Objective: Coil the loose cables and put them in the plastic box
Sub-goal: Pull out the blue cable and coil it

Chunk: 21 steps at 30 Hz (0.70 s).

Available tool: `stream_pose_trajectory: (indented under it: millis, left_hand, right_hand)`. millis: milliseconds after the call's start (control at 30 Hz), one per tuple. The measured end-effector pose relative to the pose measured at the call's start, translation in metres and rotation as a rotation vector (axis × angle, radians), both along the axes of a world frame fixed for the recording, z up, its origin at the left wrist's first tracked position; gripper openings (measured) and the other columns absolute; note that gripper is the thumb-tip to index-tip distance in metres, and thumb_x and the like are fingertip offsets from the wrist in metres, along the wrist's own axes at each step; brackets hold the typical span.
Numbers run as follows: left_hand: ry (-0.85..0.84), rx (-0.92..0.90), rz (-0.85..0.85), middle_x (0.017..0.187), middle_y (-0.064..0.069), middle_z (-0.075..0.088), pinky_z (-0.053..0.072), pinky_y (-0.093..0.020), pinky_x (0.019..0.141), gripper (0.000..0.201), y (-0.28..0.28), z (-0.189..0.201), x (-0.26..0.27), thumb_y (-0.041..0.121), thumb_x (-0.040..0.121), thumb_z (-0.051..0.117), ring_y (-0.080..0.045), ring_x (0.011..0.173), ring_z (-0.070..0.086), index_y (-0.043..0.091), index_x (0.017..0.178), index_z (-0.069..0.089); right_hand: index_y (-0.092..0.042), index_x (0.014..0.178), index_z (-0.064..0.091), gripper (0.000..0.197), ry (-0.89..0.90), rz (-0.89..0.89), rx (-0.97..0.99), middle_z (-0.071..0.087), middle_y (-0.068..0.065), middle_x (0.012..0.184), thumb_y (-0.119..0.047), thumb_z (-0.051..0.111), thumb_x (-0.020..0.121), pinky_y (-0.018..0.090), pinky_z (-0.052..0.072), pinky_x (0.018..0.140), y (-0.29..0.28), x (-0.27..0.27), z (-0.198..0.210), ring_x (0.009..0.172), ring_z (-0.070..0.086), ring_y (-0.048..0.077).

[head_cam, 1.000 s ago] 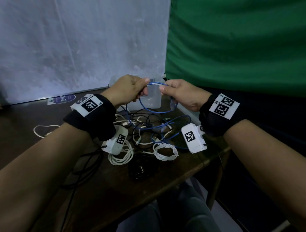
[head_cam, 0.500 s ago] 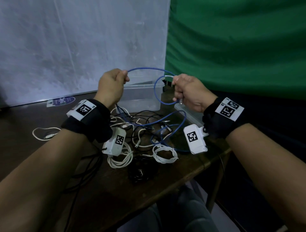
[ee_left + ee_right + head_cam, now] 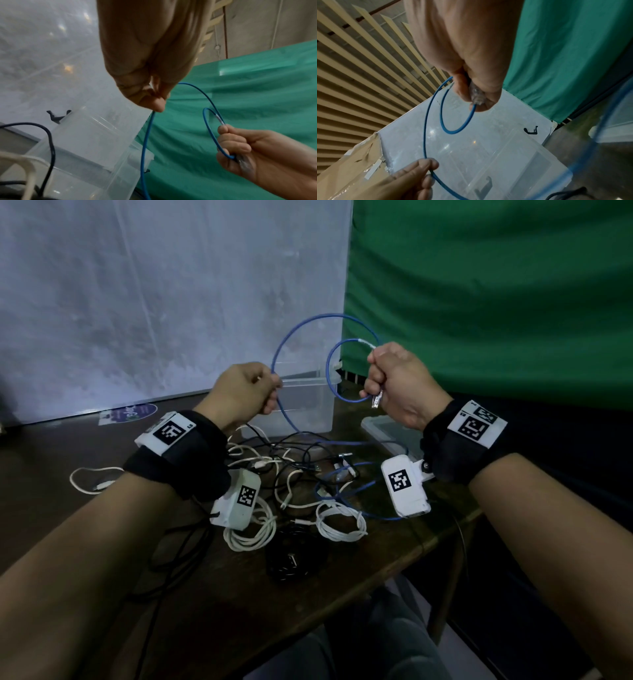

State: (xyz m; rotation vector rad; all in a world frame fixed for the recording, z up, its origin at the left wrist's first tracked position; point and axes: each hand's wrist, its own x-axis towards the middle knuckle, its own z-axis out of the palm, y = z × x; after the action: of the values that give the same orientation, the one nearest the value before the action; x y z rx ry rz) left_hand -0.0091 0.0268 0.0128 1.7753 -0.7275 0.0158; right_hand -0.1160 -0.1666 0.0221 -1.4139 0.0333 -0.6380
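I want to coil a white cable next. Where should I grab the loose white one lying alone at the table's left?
Take the loose white cable at its plug end, which lies inside the open loop, coming from above. It lies flat and apart from the tangle, so nothing crosses it.

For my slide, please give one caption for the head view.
Both hands coil a blue cable: right hand grips a small loop, left hand pinches the next, above the plastic box.

The blue cable [image 3: 310, 419] runs hidden inside both fists.
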Motion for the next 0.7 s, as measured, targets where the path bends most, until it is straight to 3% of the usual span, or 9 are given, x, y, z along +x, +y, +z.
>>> stream_pose_trajectory:
  millis: [100, 233, 300, 367, 467, 567, 700]
  left_hand:
    - [0.04, -0.061, -0.008, 0.065, -0.013, 0.054, 0.049, -0.017, 0.045, 0.028, 0.001, 0.005, -0.002, 0.017, 0.101, 0.038, -0.008, 0.042, 0.057, 0.014, 0.076, 0.05]
    - [0.217, -0.169, -0.052, 0.07, -0.012, 0.063, 0.054, -0.019, 0.054, 0.037, 0.001, 0.007, -0.007, 0.037, 0.1, 0.038, -0.018, 0.061, 0.065, 0.012, 0.079, 0.056]
    - [0.306, -0.188, -0.078, 0.071, -0.011, 0.065, 0.053, -0.018, 0.053, 0.037, 0.003, 0.009, -0.007, 0.034, 0.1, 0.039, -0.016, 0.06, 0.067, 0.01, 0.08, 0.058]
    - [0.342, -0.143, -0.132, 0.076, -0.013, 0.065, 0.053, -0.017, 0.054, 0.025, 0.004, 0.009, -0.009, 0.019, 0.098, 0.041, -0.013, 0.059, 0.068, 0.007, 0.084, 0.058]
    - [0.215, -0.004, -0.17, 0.074, -0.014, 0.064, 0.053, -0.015, 0.054, 0.017, 0.004, 0.003, -0.01, 0.001, 0.094, 0.046, -0.009, 0.055, 0.066, 0.005, 0.084, 0.059]
    - [-0.008, 0.221, -0.075, 0.067, -0.01, 0.06, 0.052, -0.017, 0.053, 0.019, 0.007, -0.003, -0.005, 0.01, 0.094, 0.055, -0.006, 0.048, 0.059, 0.008, 0.078, 0.064]
    - [-0.024, 0.148, 0.031, 0.068, -0.013, 0.059, 0.052, -0.015, 0.051, 0.025, 0.007, -0.002, 0.002, 0.014, 0.095, 0.052, -0.006, 0.043, 0.054, 0.009, 0.072, 0.061]
  right_hand:
    - [-0.013, 0.08, 0.042, 0.025, 0.007, 0.023, -0.007, 0.038, -0.008, 0.045, -0.009, 0.031, 0.102, 0.026, 0.047, 0.05, -0.002, -0.001, -0.001, 0.04, 0.035, 0.009]
    - [-0.012, 0.08, 0.046, 0.026, 0.001, 0.042, 0.0, 0.041, -0.003, 0.051, -0.011, 0.033, 0.102, 0.026, 0.05, 0.05, -0.005, -0.003, 0.0, 0.042, 0.04, 0.01]
    - [-0.011, 0.08, 0.047, 0.027, 0.002, 0.048, -0.021, 0.045, -0.003, 0.052, -0.012, 0.033, 0.103, 0.027, 0.05, 0.05, -0.006, -0.002, 0.0, 0.042, 0.043, 0.01]
    - [-0.011, 0.081, 0.046, 0.027, -0.011, 0.054, -0.011, 0.049, -0.003, 0.051, -0.014, 0.032, 0.103, 0.028, 0.05, 0.051, -0.006, -0.001, 0.001, 0.042, 0.048, 0.011]
    - [-0.01, 0.082, 0.044, 0.026, -0.04, 0.048, 0.03, 0.054, -0.003, 0.05, -0.014, 0.03, 0.104, 0.028, 0.05, 0.054, -0.008, 0.001, 0.001, 0.044, 0.054, 0.013]
    - [-0.01, 0.082, 0.045, 0.026, -0.044, 0.01, -0.059, 0.054, -0.005, 0.049, -0.012, 0.032, 0.103, 0.023, 0.047, 0.053, -0.011, 0.001, 0.001, 0.044, 0.053, 0.012]
    - [-0.013, 0.079, 0.048, 0.026, 0.034, 0.018, -0.302, 0.049, -0.009, 0.047, -0.01, 0.035, 0.102, 0.021, 0.037, 0.052, -0.014, -0.002, -0.005, 0.045, 0.044, 0.009]
